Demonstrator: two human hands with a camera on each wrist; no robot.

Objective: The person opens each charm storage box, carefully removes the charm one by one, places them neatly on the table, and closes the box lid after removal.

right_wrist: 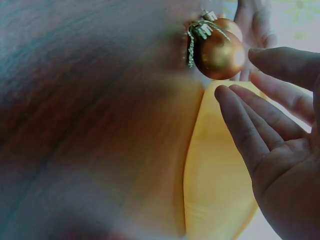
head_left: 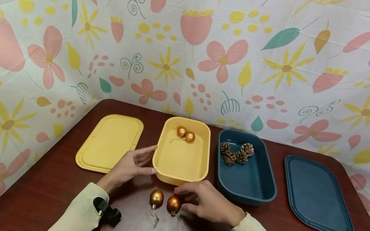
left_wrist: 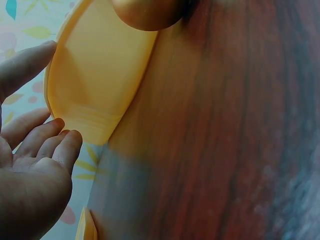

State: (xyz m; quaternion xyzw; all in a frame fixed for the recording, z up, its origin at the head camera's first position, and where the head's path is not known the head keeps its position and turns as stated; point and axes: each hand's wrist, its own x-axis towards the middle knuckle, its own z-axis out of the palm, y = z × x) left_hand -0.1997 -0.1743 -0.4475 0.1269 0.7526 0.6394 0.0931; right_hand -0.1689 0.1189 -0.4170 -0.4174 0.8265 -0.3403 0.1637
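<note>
A yellow container [head_left: 181, 164] holds two gold ball ornaments [head_left: 190, 136] near its far end. My left hand [head_left: 129, 168] is at its left wall, thumb and fingers spread; in the left wrist view fingertips meet the yellow rim [left_wrist: 52, 95]. In front of the container, two more ball ornaments lie on the table: one golden [head_left: 156, 198] on the left and one coppery [head_left: 174, 203] on the right, each with a string loop. My right hand [head_left: 210, 203] reaches around the coppery ornament. In the right wrist view its fingertips [right_wrist: 224, 94] are close to the ball [right_wrist: 220, 55] without gripping it.
Right of the yellow container stands a dark blue container [head_left: 251, 181] with several pinecones [head_left: 241, 157] at its far left. A yellow lid [head_left: 111, 143] lies at the left, a blue lid [head_left: 319, 195] at the right. A floral cloth [head_left: 196, 51] hangs behind the table.
</note>
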